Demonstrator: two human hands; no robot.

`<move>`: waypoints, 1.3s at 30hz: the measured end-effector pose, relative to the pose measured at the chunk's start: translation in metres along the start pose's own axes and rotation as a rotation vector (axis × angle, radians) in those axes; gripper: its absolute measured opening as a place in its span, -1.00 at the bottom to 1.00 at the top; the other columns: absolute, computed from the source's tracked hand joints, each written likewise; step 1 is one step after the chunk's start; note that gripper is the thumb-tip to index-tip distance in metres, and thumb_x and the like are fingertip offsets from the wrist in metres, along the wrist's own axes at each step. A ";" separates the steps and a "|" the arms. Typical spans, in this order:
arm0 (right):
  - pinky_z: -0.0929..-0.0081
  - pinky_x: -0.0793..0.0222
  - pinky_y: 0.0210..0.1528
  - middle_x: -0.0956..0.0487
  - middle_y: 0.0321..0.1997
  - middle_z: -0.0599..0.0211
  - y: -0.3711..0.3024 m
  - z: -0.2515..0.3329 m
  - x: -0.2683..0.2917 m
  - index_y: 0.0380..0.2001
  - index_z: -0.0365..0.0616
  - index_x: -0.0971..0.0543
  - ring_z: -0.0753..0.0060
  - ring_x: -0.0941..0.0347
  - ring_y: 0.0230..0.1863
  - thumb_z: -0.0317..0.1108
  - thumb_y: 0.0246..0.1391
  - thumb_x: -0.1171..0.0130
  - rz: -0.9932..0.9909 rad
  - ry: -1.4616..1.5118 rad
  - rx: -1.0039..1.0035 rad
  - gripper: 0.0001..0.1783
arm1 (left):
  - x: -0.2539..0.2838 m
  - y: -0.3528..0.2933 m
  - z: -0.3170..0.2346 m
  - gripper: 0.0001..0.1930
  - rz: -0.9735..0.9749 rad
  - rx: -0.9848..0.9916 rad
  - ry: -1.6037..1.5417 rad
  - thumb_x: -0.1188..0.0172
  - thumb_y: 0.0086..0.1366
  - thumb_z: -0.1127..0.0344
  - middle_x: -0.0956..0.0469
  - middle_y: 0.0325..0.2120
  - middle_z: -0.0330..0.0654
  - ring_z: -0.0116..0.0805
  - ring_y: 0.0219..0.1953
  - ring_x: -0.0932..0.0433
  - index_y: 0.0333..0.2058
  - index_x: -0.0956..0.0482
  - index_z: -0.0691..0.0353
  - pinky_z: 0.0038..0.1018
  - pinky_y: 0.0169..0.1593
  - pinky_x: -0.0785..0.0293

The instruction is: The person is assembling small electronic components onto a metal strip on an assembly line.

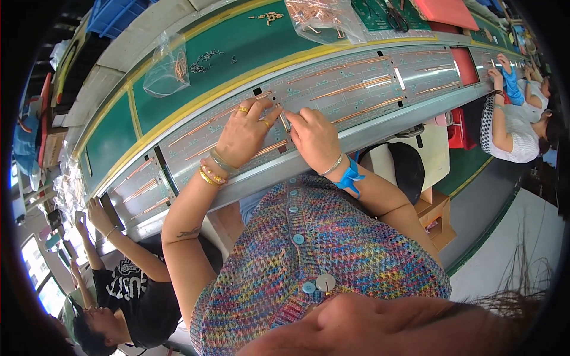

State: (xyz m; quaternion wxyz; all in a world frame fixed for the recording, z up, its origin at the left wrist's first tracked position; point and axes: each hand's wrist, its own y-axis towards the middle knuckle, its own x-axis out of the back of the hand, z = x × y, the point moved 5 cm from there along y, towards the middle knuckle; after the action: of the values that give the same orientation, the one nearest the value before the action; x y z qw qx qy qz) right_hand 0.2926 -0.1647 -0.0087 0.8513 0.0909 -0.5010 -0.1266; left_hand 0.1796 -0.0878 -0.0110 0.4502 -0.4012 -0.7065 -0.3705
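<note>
Both hands meet over a long grey panel (332, 83) with printed markings and thin copper-coloured rods (350, 89) lying along it. My left hand (242, 133), with rings and bangles, has its fingers bent and drawn together over the panel. Close beside it, my right hand (316, 137) holds thumb and forefinger together at a narrow upright slot in the panel. Whatever lies between the fingertips of either hand is too small to make out. A blue band (350, 178) is tied round my right wrist.
Beyond the panel, a green bench (243, 50) carries a clear bag of copper pieces (320, 18), another clear bag (169, 68), small dark parts (206, 61) and scissors (395, 18). Co-workers sit at left (130, 291) and right (516, 113). A black stool (395, 169) stands right.
</note>
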 end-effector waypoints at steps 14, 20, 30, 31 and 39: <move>0.36 -0.41 -0.36 -0.45 -0.42 0.31 -0.003 0.004 0.008 -0.29 -0.09 -0.52 0.23 -0.44 -0.34 -0.40 -0.08 -0.17 0.093 0.021 0.033 -0.79 | -0.005 -0.005 -0.004 -0.58 0.048 -0.021 0.084 -0.03 0.10 0.38 -0.36 -0.04 -0.19 -0.18 0.06 -0.30 0.00 -0.45 0.06 -0.29 0.09 -0.30; 0.22 -0.38 -0.30 -0.51 -0.40 0.26 0.095 -0.093 0.041 -0.47 -0.09 -0.54 0.10 -0.45 -0.29 -0.38 -0.04 -0.11 -0.169 -0.132 -0.056 -0.94 | -0.004 -0.009 -0.010 -0.51 0.035 -0.012 0.159 -0.12 0.01 0.39 -0.37 -0.06 -0.21 -0.17 0.02 -0.32 0.01 -0.43 0.03 -0.27 0.06 -0.33; 0.27 -0.41 -0.24 -0.50 -0.35 0.26 0.141 -0.137 0.005 -0.49 -0.10 -0.53 0.13 -0.44 -0.25 -0.37 -0.06 -0.15 -0.127 -0.416 -0.095 -0.94 | 0.002 0.014 0.002 -0.72 -0.063 -0.036 -0.042 -0.14 0.05 0.34 -0.44 -0.14 -0.16 -0.17 -0.06 -0.40 -0.20 -0.56 0.12 -0.32 -0.03 -0.41; 0.26 -0.41 -0.23 -0.49 -0.35 0.23 0.136 -0.136 0.006 -0.47 -0.12 -0.51 0.12 -0.43 -0.23 -0.37 -0.06 -0.14 -0.130 -0.494 -0.060 -0.93 | 0.009 0.026 0.012 -0.80 -0.173 0.001 -0.098 -0.16 0.05 0.33 -0.47 -0.22 -0.17 -0.16 -0.13 -0.43 -0.29 -0.56 0.14 -0.32 -0.09 -0.44; 0.23 -0.37 -0.25 -0.48 -0.37 0.21 0.096 -0.105 0.046 -0.30 -0.14 -0.50 0.11 -0.43 -0.29 -0.47 -0.04 -0.11 -0.145 -0.285 0.032 -0.83 | 0.006 0.145 0.119 -0.86 -0.355 0.440 -0.038 -0.19 0.10 0.22 -0.56 -0.36 -0.14 -0.10 -0.28 -0.54 -0.40 -0.61 0.09 -0.29 -0.24 -0.49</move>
State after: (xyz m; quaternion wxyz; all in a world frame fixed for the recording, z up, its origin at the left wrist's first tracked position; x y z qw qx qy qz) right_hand 0.4183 -0.0849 0.0056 0.7586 0.1217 -0.6108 -0.1914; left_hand 0.2682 0.0770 -0.0203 0.4411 -0.1707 -0.8375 -0.2737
